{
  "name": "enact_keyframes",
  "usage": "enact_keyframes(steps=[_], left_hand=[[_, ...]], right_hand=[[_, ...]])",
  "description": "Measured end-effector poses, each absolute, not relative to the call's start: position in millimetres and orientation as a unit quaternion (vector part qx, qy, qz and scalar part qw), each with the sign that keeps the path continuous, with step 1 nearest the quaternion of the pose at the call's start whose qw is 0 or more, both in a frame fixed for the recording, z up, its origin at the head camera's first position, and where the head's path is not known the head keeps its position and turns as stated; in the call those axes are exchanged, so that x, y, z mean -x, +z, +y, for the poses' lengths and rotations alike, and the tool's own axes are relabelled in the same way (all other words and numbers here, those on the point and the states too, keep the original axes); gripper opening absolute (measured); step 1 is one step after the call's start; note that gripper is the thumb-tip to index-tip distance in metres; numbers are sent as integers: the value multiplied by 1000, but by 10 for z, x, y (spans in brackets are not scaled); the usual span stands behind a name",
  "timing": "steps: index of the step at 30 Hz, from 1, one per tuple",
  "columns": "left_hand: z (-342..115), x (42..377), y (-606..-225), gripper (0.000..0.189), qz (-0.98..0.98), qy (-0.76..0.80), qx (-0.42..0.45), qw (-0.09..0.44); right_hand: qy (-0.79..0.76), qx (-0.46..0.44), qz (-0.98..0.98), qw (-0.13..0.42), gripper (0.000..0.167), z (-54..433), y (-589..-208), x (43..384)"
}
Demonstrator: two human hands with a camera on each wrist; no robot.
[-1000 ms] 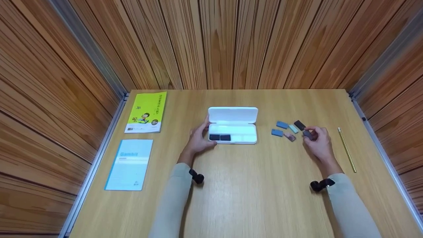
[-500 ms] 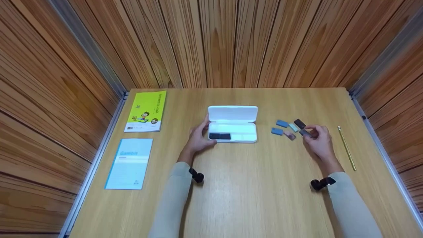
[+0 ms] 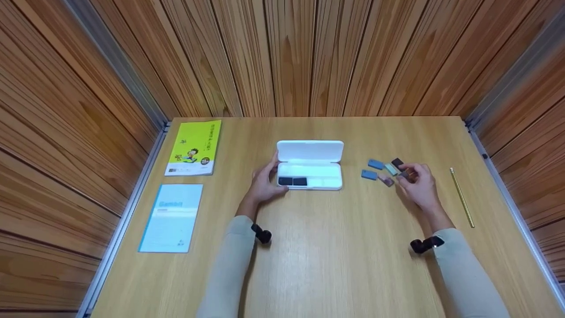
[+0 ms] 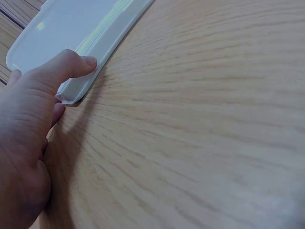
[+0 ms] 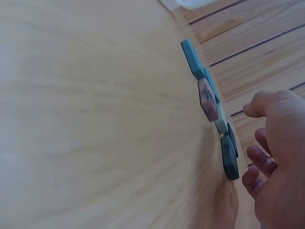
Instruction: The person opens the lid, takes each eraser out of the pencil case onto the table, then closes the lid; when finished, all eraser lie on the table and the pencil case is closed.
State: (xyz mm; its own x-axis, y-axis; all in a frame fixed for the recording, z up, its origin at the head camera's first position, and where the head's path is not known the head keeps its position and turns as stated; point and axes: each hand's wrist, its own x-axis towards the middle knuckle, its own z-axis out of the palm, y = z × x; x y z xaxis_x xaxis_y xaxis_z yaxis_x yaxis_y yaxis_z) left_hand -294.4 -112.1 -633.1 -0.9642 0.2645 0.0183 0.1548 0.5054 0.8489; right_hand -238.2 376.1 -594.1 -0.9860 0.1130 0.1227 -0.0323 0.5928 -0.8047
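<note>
My left hand [image 3: 265, 185] grips the left end of an open white pencil case [image 3: 325, 182], thumb on its front edge. Two black erasers [image 3: 293, 181] sit side by side in the case's front left. My right hand [image 3: 420, 187] hovers over a loose group of erasers to the right. In the right wrist view its thumb and fingers are spread, with nothing between them. Below them a dark grey eraser [image 5: 229, 157] lies on the table, beside a black eraser [image 3: 397, 162]. A pale green eraser [image 3: 391, 169], a pinkish eraser [image 3: 386, 180] and two blue erasers [image 3: 369, 174] are close by.
A gold pencil [image 3: 462, 198] lies right of my right hand. At the far left are a yellow-green book [image 3: 194, 143] and, nearer, a light blue notebook [image 3: 171, 225]. Wood-panelled walls [image 3: 291, 57] stand behind the table and at both sides.
My right hand has let go of the dark grey eraser and shifted slightly left and away over the group. The left hand keeps its grip on the pencil case.
</note>
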Motion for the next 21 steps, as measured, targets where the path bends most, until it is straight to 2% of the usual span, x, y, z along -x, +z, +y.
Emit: enact_keyframes(steps=[5,15,21], left_hand=[[-1117,2947,-6324,126,864,485,-116,60],[-1124,2944,-6312,123,851,505,-129,64],[-1124,2936,-6304,122,857,498,-121,62]], right_hand=[[454,1,-889,63,35,3620,-5924,2404],[447,-67,-890,63,28,3271,-5948,2459],[434,-86,-897,27,33,3062,-5937,2492]])
